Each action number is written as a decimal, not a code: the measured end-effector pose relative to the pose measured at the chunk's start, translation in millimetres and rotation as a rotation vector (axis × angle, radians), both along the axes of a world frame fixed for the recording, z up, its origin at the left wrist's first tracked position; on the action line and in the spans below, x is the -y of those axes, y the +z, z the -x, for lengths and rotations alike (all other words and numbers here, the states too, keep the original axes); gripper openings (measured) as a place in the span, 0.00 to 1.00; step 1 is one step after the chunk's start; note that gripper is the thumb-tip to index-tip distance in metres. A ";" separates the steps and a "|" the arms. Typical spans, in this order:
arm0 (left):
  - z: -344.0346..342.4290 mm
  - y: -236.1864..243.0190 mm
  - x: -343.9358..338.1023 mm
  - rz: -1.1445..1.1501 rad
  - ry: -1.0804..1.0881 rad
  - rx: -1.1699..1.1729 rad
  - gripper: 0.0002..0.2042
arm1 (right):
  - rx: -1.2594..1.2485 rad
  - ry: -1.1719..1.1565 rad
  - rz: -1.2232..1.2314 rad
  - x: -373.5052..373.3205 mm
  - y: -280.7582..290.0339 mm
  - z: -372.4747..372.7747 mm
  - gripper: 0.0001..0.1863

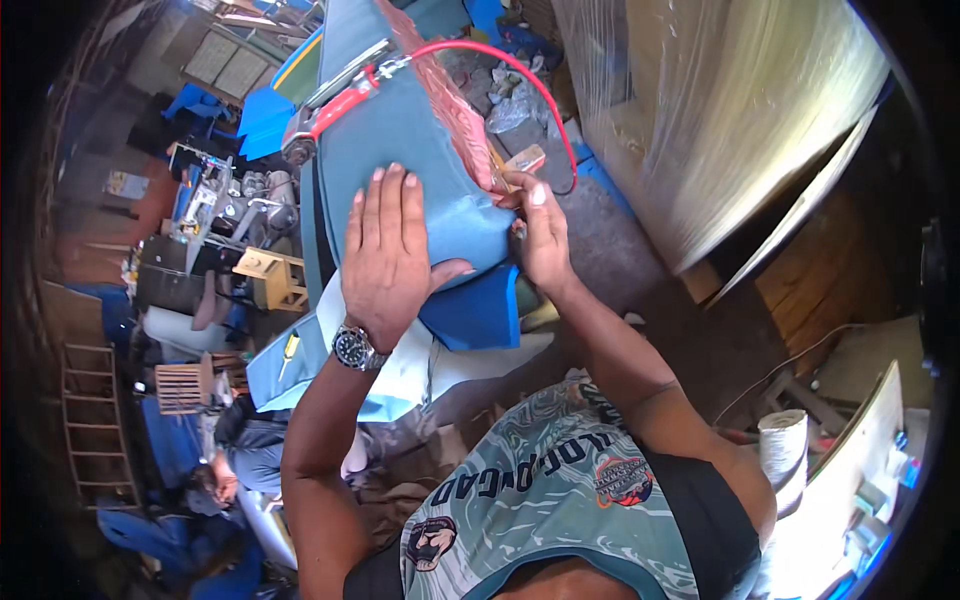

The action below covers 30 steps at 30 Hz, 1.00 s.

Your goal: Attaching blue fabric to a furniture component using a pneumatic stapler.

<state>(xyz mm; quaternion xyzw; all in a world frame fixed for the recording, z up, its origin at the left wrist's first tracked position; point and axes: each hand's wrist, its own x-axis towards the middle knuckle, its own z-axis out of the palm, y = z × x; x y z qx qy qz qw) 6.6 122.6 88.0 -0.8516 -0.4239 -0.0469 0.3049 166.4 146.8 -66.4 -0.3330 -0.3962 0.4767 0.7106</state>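
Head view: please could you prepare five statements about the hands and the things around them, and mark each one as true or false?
1. The left hand lies flat on the blue-grey covered piece. True.
2. A red hose is joined to the red-handled tool. True.
3. The right hand holds that tool. False: its fingers are at the edge of the covered piece, near the pink material.
4. The wristwatch is on the right wrist. False: it is on the left wrist.
5. A pale roll stands at the right of the view. True.
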 end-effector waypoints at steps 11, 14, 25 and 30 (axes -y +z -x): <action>-35.8 15.7 -32.9 0.089 -0.156 0.074 0.46 | -0.160 -0.014 0.094 -26.3 59.9 11.2 0.12; -35.0 13.6 -32.2 0.106 -0.134 0.088 0.44 | -0.209 -0.032 0.057 -35.9 60.1 6.8 0.08; -37.9 21.6 -28.3 0.240 -0.177 0.202 0.20 | -0.011 0.072 0.137 -58.4 60.5 12.5 0.10; -49.9 9.6 -35.5 0.114 -0.236 0.160 0.08 | -0.189 0.071 0.034 -56.4 49.7 2.6 0.12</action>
